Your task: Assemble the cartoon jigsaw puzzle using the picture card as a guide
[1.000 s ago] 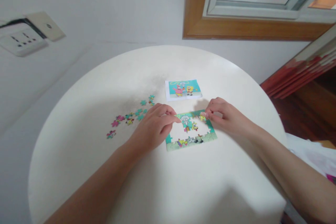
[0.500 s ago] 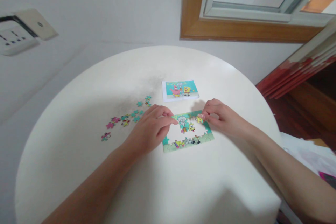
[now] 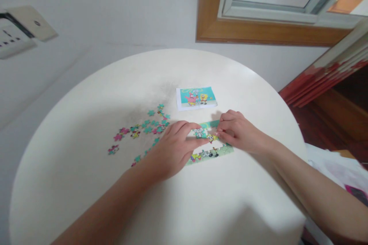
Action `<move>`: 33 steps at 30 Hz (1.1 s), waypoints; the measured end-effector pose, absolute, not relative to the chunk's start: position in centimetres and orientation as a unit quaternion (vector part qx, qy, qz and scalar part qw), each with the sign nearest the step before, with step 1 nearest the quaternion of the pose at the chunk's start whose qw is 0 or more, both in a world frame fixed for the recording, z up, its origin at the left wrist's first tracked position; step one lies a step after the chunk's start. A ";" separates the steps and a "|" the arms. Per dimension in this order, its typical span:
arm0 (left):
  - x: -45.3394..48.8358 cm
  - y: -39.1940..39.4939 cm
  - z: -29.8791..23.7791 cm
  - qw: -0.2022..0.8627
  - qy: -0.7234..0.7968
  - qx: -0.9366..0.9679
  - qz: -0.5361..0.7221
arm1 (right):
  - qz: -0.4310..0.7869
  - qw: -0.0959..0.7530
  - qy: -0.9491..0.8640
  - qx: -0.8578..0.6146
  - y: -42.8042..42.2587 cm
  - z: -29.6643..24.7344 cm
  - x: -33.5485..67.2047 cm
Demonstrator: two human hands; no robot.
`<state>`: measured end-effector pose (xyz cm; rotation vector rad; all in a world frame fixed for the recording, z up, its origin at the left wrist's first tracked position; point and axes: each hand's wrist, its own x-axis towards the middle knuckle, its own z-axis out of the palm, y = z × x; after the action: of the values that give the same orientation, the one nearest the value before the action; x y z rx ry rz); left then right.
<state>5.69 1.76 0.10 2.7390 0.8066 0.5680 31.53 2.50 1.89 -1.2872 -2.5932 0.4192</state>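
A partly assembled jigsaw puzzle [image 3: 205, 157] lies on the white table, its border joined and a pale gap inside. Over its left side rests my left hand [image 3: 175, 149], index finger and thumb spread apart, the tips at the joined pieces around the teal face. My right hand [image 3: 234, 128] is at the puzzle's right side, thumb and fingers pinched on a small yellow puzzle piece [image 3: 214, 137]. That piece sits against the yellow face pieces in the middle; whether it is locked in, I cannot tell. The left hand covers the puzzle's left edge.
Several loose puzzle pieces [image 3: 148, 124] are scattered left of the puzzle, some beside my left wrist. A printed picture card [image 3: 198, 97] lies behind the puzzle. The round table's edge [image 3: 184, 49] runs near the wall, below a wood-framed window [image 3: 270, 32].
My left hand has moved right over the puzzle, its thumb and index finger spreading. The right hand has brought the yellow piece slightly left and down, against the face pieces.
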 end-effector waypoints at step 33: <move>6.0 1.7 -0.1 0.112 0.284 0.932 0.197 | 0.142 0.175 -0.870 -0.438 2.9 2.3 32.8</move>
<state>6.00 1.75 -0.07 2.7349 0.8343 0.5787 32.76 2.89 2.29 -1.2396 -2.4660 0.4012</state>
